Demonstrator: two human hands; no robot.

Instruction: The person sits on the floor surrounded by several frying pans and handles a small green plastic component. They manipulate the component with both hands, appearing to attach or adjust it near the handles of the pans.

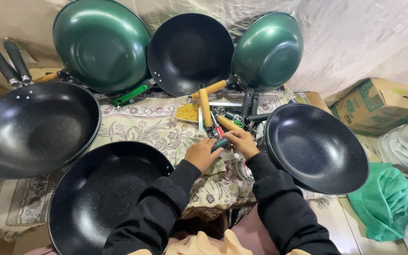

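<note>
Dark, short and teal-grey, a stiff pan handle [221, 143] is pinched at centre frame between the left hand [202, 154] and right hand [242, 143], both closed on it. It is judged light, rigid and smooth, best gripped round its middle. Loose wooden and black handles [216, 118] are heaped just above, beside a tray of yellow bits [188, 112]. Black speckled woks [316, 147] and green woks [101, 43] crowd the floral cloth [142, 125].

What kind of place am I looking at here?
Probably a small cookware assembly workshop on the floor: woks ringed around a patterned cloth, loose pan handles, and a cardboard box nearby.
</note>
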